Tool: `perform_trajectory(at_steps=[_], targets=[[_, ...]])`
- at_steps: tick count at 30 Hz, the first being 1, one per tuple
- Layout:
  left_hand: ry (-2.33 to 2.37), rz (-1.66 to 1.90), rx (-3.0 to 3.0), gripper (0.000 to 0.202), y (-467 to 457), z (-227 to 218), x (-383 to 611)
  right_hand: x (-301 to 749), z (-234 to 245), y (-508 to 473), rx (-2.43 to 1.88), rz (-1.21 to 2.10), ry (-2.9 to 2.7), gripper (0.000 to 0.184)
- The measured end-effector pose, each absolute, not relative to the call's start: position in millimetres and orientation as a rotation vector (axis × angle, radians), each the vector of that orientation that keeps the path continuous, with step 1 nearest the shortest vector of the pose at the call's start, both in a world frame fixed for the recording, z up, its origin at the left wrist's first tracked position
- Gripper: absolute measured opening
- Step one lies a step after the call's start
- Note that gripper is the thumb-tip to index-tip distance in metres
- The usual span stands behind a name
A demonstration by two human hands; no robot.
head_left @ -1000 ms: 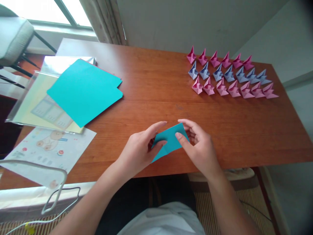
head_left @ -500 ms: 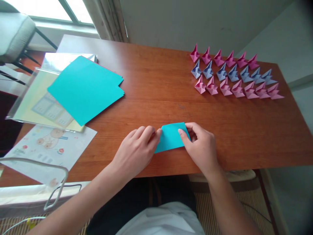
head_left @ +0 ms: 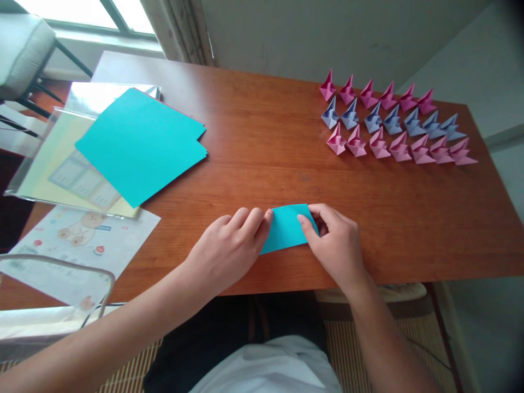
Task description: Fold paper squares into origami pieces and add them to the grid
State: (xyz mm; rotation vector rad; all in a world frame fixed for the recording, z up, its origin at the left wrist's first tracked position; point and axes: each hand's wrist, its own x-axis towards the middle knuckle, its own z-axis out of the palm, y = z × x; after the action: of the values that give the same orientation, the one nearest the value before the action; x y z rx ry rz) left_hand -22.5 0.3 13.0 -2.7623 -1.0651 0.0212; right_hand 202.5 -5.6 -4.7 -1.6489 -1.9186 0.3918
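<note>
Homelike room, curtain [head_left: 182, 33], window [head_left: 77, 11], wooden table [head_left: 254, 142], chair [head_left: 27, 52]

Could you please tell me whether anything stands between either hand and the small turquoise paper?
Nothing visible does: the right hand holds the small turquoise paper at its right end, and the left hand rests over its left end.

A rectangular white paper sheet [head_left: 88, 248] printed with a bear lay partly under a clear plastic packet [head_left: 39, 155] of pale-yellow paper; beyond, a grey padded chair [head_left: 27, 57] stood near a bright glass window [head_left: 77, 11] flanked by a beige fabric curtain [head_left: 178, 27]
</note>
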Motion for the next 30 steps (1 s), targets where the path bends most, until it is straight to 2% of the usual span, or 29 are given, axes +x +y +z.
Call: perform_trajectory(at_steps=[16,30], targets=[[-1.050,0.027,-2.757,0.045,0.4,10.8,-22.3,216.6,-12.2,-16.1,-1.132,0.036,-2.298,0.035],[-1.065,0.076,-2.757,0.042,-0.3,14.5,-19.6,220.6,-13.5,-18.5,-1.056,-0.002,-2.380,0.040]])
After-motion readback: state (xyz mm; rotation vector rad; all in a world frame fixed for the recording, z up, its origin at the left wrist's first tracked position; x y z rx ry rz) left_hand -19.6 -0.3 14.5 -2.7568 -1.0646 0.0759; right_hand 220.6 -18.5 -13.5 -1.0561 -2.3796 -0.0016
